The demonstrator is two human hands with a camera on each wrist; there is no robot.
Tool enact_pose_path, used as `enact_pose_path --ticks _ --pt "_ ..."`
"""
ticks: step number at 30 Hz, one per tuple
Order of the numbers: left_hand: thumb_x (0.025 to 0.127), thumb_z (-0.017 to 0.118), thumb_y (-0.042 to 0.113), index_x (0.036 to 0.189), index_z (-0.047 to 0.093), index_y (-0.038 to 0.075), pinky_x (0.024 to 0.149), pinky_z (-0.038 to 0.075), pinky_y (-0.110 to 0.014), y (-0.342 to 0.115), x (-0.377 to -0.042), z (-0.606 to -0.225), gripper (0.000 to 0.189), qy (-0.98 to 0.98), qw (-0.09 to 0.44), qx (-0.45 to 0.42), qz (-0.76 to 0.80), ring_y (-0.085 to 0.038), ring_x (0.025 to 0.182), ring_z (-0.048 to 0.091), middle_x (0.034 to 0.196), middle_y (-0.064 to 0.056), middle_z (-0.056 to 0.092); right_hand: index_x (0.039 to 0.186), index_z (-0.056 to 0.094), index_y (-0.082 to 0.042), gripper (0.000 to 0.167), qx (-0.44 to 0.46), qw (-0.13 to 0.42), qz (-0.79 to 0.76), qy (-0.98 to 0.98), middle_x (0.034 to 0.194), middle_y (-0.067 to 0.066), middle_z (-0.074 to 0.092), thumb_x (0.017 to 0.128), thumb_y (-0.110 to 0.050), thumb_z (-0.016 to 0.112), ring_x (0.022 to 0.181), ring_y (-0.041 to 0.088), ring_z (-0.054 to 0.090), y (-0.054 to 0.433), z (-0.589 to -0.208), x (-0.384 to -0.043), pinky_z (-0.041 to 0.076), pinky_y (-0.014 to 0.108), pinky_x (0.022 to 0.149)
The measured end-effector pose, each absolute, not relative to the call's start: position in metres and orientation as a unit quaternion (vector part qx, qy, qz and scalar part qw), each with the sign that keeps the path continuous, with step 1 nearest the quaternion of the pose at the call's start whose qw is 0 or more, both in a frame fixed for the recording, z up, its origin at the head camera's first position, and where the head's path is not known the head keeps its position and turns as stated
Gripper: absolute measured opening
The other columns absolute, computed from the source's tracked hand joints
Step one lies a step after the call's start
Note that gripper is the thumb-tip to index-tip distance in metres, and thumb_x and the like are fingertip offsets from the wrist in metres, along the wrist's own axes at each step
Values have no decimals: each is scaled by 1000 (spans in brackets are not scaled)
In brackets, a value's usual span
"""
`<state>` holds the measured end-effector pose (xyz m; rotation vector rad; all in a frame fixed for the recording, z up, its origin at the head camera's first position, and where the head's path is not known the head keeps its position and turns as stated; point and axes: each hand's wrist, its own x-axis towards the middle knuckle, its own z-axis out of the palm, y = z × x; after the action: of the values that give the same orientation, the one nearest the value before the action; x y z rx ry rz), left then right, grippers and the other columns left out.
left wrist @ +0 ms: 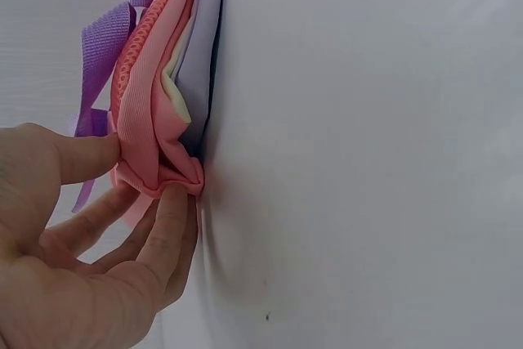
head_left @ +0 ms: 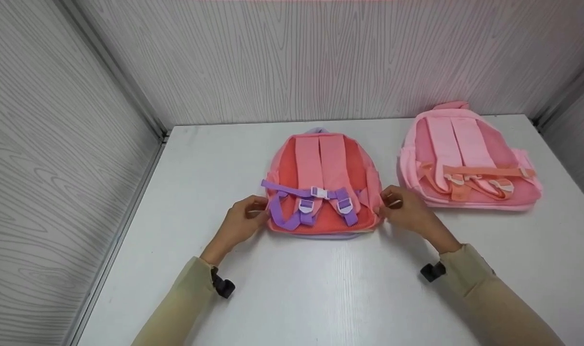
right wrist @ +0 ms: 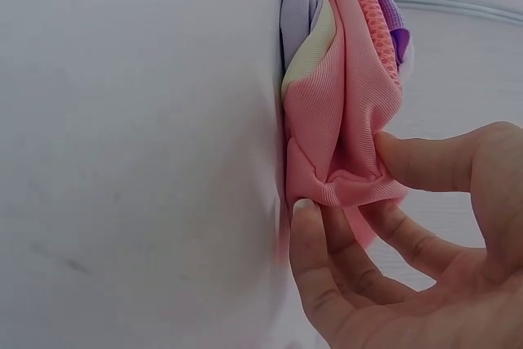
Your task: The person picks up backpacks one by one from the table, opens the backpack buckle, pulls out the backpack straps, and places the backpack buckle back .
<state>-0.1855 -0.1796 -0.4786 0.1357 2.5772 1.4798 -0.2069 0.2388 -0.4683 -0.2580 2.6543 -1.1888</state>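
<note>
A coral-pink backpack (head_left: 287, 168) with purple straps (head_left: 284, 223) and white buckles lies on the table, its shoulder-strap side facing up. My left hand (head_left: 245, 218) grips its lower left side; the left wrist view shows the thumb on the upper edge and the fingers against the pink fabric (left wrist: 147, 112). At the lower right side, my right hand (head_left: 409, 211) pinches the pink side fabric (right wrist: 359, 120) between thumb and fingers. A lilac and pale yellow layer shows beneath the pink in both wrist views. The bag's underside is hidden.
A second, lighter pink backpack (head_left: 469, 144) with orange straps lies at the back right, straps up. The white table (head_left: 320, 298) meets a wood-grain panel (head_left: 292, 62) behind and another panel (head_left: 46, 158) on the left. Black wrist devices (head_left: 223, 286) sit at both cuffs.
</note>
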Motion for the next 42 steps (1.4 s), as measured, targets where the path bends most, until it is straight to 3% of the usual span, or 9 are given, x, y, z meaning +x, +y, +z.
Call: enact_pose_path --ticks 12,28,42 --pt "104 72 21 138 67 10 109 55 -46 -162 -186 -484 36 858 76 66 504 -32 128 69 137 -13 70 124 69 -5 29 -79 95 -394 911 120 18 70 101 -23 72 108 34 67 257 -467 -201 61 49 95" --pt "103 73 23 137 68 13 109 55 -45 -148 -188 -484 35 855 84 67 507 -30 128 69 138 -11 70 120 71 -6 24 -78 77 -392 913 113 14 71 102 -22 72 101 29 62 271 -465 -196 55 31 84" --pt "103 72 18 139 67 11 105 58 -47 -157 -189 -468 37 872 52 81 481 -31 123 71 138 -11 70 125 69 -2 36 -62 57 -380 921 120 20 72 100 -27 75 111 39 69 263 -441 -198 62 54 92"
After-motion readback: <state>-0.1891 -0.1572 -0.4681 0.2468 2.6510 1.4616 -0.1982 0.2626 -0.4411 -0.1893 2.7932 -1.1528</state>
